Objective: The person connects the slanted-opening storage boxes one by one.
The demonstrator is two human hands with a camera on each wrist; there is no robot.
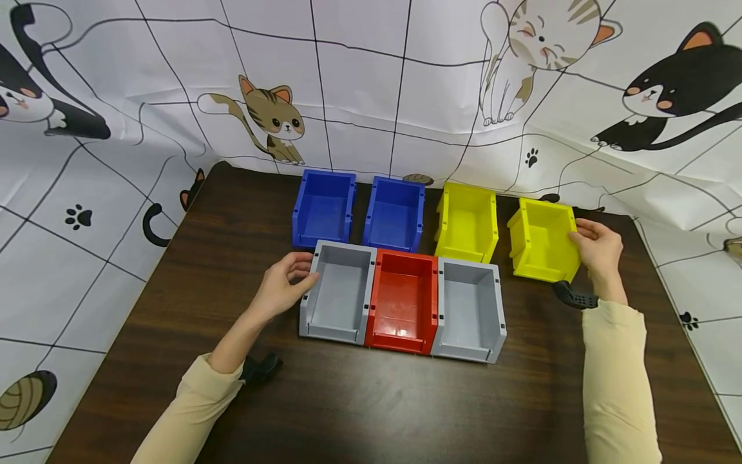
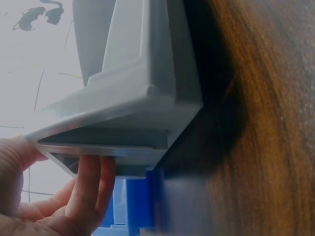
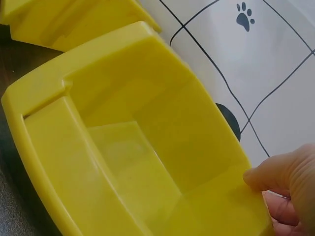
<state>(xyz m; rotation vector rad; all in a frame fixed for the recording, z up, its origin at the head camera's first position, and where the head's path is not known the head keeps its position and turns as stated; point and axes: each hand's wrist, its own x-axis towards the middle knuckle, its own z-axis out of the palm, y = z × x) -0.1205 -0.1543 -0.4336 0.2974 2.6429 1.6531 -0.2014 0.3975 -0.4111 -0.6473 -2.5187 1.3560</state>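
My left hand [image 1: 284, 289] grips the left wall of a grey storage bin [image 1: 339, 296], thumb inside the rim and fingers against the outer side, as the left wrist view shows. That bin stands in a tight row with a red bin [image 1: 404, 299] and a second grey bin [image 1: 469, 312]. At the right, my right hand [image 1: 599, 251] pinches the right wall of a yellow bin [image 1: 545, 238], which sits slightly turned. In the right wrist view the thumb lies on this bin's [image 3: 162, 137] rim and the fingers are partly hidden behind the wall.
Behind the row stand two blue bins, one at the left [image 1: 323, 209] and one [image 1: 394, 212] beside it, plus another yellow bin [image 1: 467, 222]. All rest on a dark wooden table [image 1: 371, 406]. A white cat-print cloth [image 1: 359, 84] hangs along the back.
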